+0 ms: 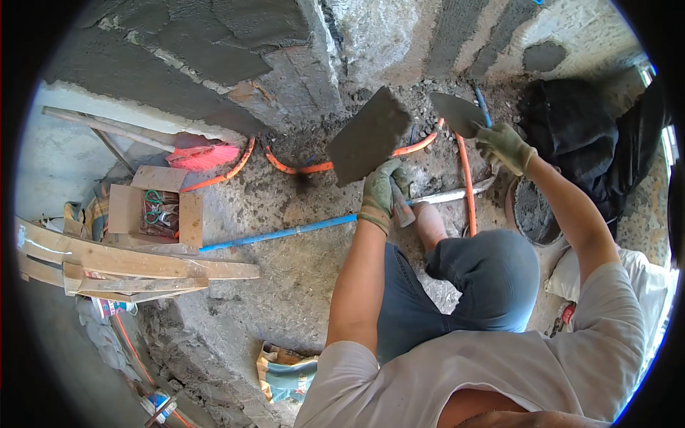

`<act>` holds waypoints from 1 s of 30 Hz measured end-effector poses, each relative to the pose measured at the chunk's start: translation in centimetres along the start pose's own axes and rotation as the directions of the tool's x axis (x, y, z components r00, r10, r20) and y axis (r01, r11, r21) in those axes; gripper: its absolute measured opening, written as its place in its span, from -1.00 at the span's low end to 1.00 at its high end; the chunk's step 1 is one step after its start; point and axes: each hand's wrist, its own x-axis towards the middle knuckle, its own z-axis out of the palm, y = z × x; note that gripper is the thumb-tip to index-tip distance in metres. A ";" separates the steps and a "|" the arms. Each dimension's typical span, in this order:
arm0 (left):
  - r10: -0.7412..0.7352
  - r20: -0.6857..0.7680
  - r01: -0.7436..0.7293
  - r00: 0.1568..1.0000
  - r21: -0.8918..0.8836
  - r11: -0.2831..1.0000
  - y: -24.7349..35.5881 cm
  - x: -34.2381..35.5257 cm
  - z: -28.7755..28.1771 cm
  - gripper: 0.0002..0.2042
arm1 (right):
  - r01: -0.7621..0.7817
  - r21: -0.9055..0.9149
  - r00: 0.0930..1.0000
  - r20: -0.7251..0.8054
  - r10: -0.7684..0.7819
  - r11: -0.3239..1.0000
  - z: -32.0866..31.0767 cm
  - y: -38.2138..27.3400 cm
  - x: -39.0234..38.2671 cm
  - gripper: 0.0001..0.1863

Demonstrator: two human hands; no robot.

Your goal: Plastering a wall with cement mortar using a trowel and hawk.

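Observation:
My left hand (382,189), in a grey-green work glove, is closed around a plasterer's hawk (369,135). Its flat board is tilted and coated with grey mortar, and part of its handle shows beside the glove. Gloved too, my right hand (505,148) grips a plastering trowel (457,113), whose dark blade points left toward the hawk with a small gap between them. Ahead of both tools is a wall (385,39) with strips of wet grey mortar. A bucket (534,214) with grey mortar inside stands below my right forearm.
Orange conduit (469,182) and a blue pipe (300,230) run along the rubble-strewn floor. At left are an open cardboard box (127,207), a pink-red broom (205,155) and a wooden frame (143,261). Black cloth (571,121) lies at right; a bag (285,371) lies behind me.

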 end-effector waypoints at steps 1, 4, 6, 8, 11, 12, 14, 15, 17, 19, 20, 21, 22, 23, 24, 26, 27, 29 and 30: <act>-0.019 -0.057 0.017 0.998 -0.026 1.000 -0.1 0.4 -0.3 -0.82 | 0.146 -0.174 0.989 0.021 -0.145 0.974 1.5 -1.7 1.1 -0.59; -0.020 -0.295 -0.022 0.955 -0.140 0.990 -0.8 0.8 -1.0 -0.83 | 0.547 -0.393 0.826 0.112 -0.552 0.739 6.6 -7.9 3.7 -0.49; 0.006 -0.339 -0.100 0.941 -0.260 0.960 -1.0 -0.4 -2.1 -0.83 | 0.643 -0.568 0.709 0.188 -0.680 0.514 10.0 -13.2 6.7 -0.51; 0.008 -0.375 -0.158 0.927 -0.370 0.915 -0.2 -1.8 -3.2 -0.84 | 0.662 -0.555 0.710 0.249 -0.659 0.504 12.4 -18.4 10.1 -0.63; 0.009 -0.354 -0.194 0.935 -0.492 0.849 1.7 -4.8 -4.5 -0.83 | 0.730 -0.659 0.304 0.073 -0.950 0.182 15.5 -22.8 14.6 -0.59; 0.021 -0.369 -0.217 0.929 -0.499 0.839 2.4 -5.9 -4.8 -0.83 | 0.741 -0.666 0.139 0.035 -0.990 0.081 16.5 -23.7 16.0 -0.56; 0.013 -0.500 -0.285 0.866 -0.471 0.835 3.1 -8.2 -5.0 -0.83 | 0.711 -0.702 0.151 0.121 -0.981 0.022 18.7 -24.9 17.9 -0.53; 0.064 -0.541 -0.347 0.838 -0.440 0.828 3.3 -9.3 -5.0 -0.83 | 0.668 -0.742 0.361 0.253 -0.897 0.060 19.6 -25.0 18.5 -0.53; 0.042 -0.553 -0.338 0.832 -0.446 0.829 3.6 -11.7 -5.4 -0.89 | 0.639 -0.756 0.522 0.292 -0.801 0.140 20.2 -25.0 19.2 -0.53; -0.016 -0.528 -0.298 0.849 -0.505 0.810 3.8 -13.4 -6.0 -0.93 | 0.664 -0.707 0.517 0.197 -0.833 0.244 20.3 -24.9 19.4 -0.54; 0.029 -0.506 -0.332 0.862 -0.521 0.786 3.8 -14.0 -6.2 -0.93 | 0.664 -0.682 0.533 0.143 -0.834 0.307 20.1 -24.9 19.5 -0.55; 0.035 -0.501 -0.346 0.865 -0.544 0.765 3.8 -14.7 -6.3 -0.93 | 0.756 -0.625 0.292 0.058 -0.955 0.193 19.9 -24.7 19.4 -0.57; 0.040 -0.498 -0.360 0.866 -0.567 0.741 3.8 -15.2 -6.3 -0.93 | 0.737 -0.649 0.311 0.075 -0.947 0.190 19.8 -24.7 19.4 -0.57; 0.060 -0.500 -0.389 0.864 -0.588 0.709 3.8 -15.6 -6.3 -0.92 | 0.729 -0.665 0.266 0.057 -0.962 0.162 20.1 -24.5 19.4 -0.56; 0.052 -0.521 -0.387 0.852 -0.560 0.732 3.9 -15.8 -6.3 -0.92 | 0.747 -0.658 0.143 0.016 -0.990 0.098 20.3 -24.5 19.5 -0.55; 0.081 -0.538 -0.406 0.839 -0.518 0.753 4.0 -16.1 -6.3 -0.92 | 0.665 -0.674 0.601 0.226 -0.766 0.323 21.1 -24.2 19.4 -0.54; 0.058 -0.556 -0.391 0.829 -0.502 0.772 4.1 -16.4 -6.4 -0.92 | 0.587 -0.735 0.705 0.259 -0.660 0.339 21.5 -24.1 19.4 -0.54; 0.068 -0.571 -0.412 0.818 -0.499 0.762 4.0 -16.7 -6.9 -0.92 | 0.558 -0.795 0.725 0.329 -0.605 0.236 21.9 -23.9 19.0 -0.55; 0.044 -0.562 -0.386 0.826 -0.506 0.771 4.0 -16.8 -7.1 -0.92 | 0.579 -0.801 0.677 0.369 -0.637 0.153 21.9 -23.8 18.8 -0.55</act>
